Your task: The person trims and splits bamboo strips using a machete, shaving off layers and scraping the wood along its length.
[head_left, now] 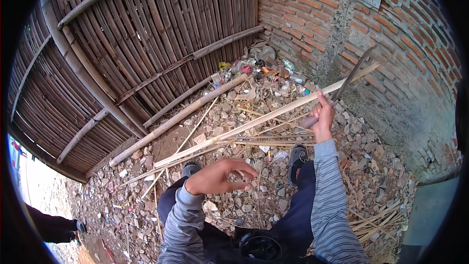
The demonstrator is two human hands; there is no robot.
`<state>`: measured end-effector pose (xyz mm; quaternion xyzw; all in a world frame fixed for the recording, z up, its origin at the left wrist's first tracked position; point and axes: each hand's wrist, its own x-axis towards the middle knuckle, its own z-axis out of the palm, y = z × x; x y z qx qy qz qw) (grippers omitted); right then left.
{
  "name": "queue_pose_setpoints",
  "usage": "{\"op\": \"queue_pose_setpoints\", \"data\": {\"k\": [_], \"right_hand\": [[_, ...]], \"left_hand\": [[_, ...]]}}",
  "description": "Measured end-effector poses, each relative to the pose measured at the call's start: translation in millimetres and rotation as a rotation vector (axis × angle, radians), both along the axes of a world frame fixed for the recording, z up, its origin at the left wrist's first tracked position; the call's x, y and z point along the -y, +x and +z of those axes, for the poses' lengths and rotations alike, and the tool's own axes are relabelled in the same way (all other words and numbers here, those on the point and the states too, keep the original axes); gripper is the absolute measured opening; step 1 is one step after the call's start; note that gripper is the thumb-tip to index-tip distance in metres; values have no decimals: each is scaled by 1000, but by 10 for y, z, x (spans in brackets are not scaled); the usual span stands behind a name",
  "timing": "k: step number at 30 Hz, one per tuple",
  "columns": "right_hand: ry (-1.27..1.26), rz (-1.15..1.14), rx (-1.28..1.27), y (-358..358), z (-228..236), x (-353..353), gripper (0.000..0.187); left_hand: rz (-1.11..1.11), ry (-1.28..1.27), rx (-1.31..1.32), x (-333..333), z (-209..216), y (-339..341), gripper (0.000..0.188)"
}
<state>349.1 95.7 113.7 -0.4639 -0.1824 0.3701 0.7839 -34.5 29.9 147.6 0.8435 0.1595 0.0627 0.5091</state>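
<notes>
My right hand [323, 116] is wrapped round the wooden handle of a machete [352, 75], its dark blade slanting up and away to the right. A long pale bamboo strip [266, 117] runs diagonally from lower left to upper right. Its far part passes at the fingers of that hand and crosses behind the blade; whether the fingers also grip it I cannot tell. My left hand [222, 176] hovers over the rubble, just below the strip, fingers spread and curved with nothing in them. Several thinner bamboo strips [273, 143] lie on the ground between my hands and the wall.
A slatted bamboo fence [161, 34] stands left, with a bamboo pole [181, 118] along its foot. A brick wall [312, 14] rises at right. Litter [266, 71] fills their corner. More split strips [378, 222] lie lower right. Another person's leg [51, 225] shows at left.
</notes>
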Motion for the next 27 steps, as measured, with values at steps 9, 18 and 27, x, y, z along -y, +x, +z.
{"op": "queue_pose_setpoints", "data": {"k": [9,18,27], "right_hand": [[66,64,15,-85,42,39,28],[65,-37,-17,196,117,172,30],[128,-166,-1,574,169,279,26]], "left_hand": [[606,514,-359,-312,-664,-89,60],[550,449,-122,-419,-735,-198,52],[208,64,-332,-679,-844,-220,49]]}}
